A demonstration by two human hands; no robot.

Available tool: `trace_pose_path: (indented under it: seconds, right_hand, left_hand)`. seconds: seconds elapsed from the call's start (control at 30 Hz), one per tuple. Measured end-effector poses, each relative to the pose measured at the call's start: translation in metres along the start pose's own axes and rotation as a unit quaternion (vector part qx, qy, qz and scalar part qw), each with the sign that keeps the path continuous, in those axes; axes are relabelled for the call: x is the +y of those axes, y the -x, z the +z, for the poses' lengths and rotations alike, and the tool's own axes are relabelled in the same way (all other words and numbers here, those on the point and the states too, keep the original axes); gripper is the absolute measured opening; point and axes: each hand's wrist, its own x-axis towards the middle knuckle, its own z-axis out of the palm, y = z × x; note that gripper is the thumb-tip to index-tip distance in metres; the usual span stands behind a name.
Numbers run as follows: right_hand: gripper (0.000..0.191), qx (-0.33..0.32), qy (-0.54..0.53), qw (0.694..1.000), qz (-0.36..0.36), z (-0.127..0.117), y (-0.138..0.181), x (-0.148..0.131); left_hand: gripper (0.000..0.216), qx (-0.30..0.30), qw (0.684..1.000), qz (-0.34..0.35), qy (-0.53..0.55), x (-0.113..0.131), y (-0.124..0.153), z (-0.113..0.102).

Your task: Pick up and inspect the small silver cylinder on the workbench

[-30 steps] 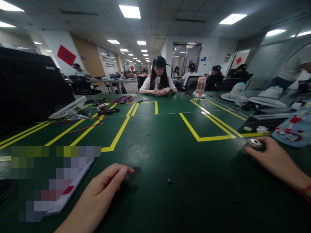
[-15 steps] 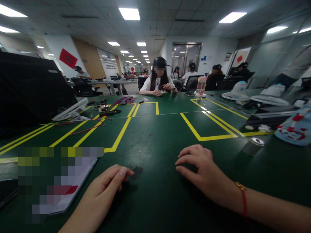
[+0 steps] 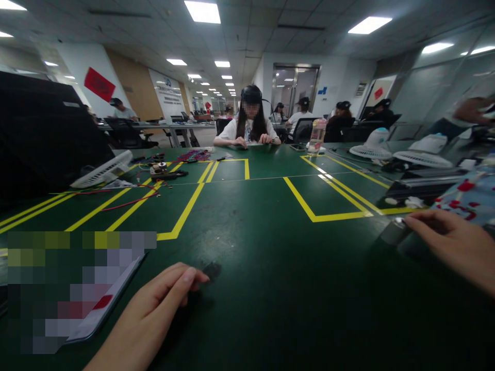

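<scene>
My left hand [image 3: 162,304] rests on the green mat [image 3: 270,247] at the near edge. Its fingers are bent and pressed together, with the tips on a small dark part [image 3: 212,269]. My right hand [image 3: 452,242] reaches in from the right. Its fingers are drawn together at the silver top of a small dark cylinder [image 3: 392,230]. Whatever sits between those fingertips is too small to make out.
A blurred card or tablet [image 3: 88,293] lies at the near left. Yellow tape lines [image 3: 185,211] cross the mat. Red wires and small parts [image 3: 154,175] and a white fan [image 3: 102,172] lie at the left. More fans [image 3: 421,154] and a patterned bag [image 3: 469,198] are at the right. A person [image 3: 249,129] sits opposite.
My right hand went from the middle of the mat back to the dark cylinder at the right. The tiny black piece seen earlier on the mat no longer shows. My left hand stayed put.
</scene>
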Motion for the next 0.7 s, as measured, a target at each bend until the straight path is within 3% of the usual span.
trace_pose_path:
  seconds: [0.13,0.7]
  right_hand:
    - [0.035,0.001,-0.013,1.0,-0.02,0.003,0.0,-0.004]
    - [0.043,0.001,-0.069,0.996,0.052,0.0,0.006,-0.011]
  left_hand:
    - [0.038,0.0,1.0,0.006,0.002,-0.001,0.001,0.0]
    - [0.038,0.005,1.0,0.019,0.011,0.006,0.001,-0.001]
